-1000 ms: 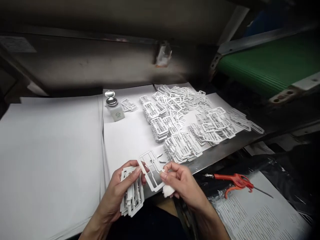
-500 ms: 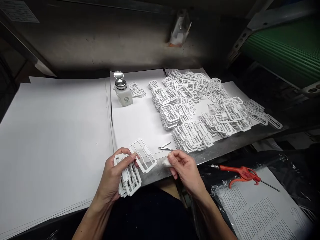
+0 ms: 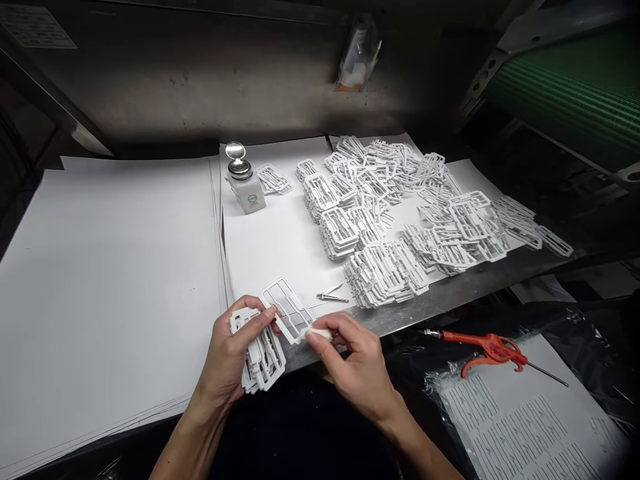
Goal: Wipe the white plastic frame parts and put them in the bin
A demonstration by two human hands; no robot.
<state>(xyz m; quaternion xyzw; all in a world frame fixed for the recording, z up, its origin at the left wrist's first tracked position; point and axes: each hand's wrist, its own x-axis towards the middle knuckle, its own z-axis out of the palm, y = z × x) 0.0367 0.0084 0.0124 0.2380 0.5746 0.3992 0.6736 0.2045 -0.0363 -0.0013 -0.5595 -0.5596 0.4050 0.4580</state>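
Right hand: my right hand (image 3: 360, 363) is nearly closed, thumb and forefinger pinching a white wad (image 3: 321, 333) against the near right end of the loose frame.
Left hand: my left hand (image 3: 223, 350) is curled round a stack of frames (image 3: 261, 360), thumb on top; thumb and fingertips also grip the loose frame's left side.
Loose frame: the thin white loose frame (image 3: 286, 333) sits tilted between my hands, just right of the stack and in front of my right fingertips.
Feel: I'd expect it to be light and fairly stiff, like moulded plastic, with slim inner bars that could bend or snap.
Where to grip: best by the broader outer rim, sparing those bars; the wad looks soft and should give under a light pinch.
Stack in palm: layers fanned unevenly, so they may slide if I loosen my fingers.
Metal tool: a small metal tool (image 3: 333, 298) lies just beyond my right hand on the paper.
Piles: heaped frames (image 3: 387, 270) spread beyond it, across the desk (image 3: 440, 293).
Bottle: the lid of the square bottle (image 3: 251, 195) stands up, well beyond my left hand.
Red air gun: the red air gun (image 3: 493, 348) rests on dark plastic, off to my right.
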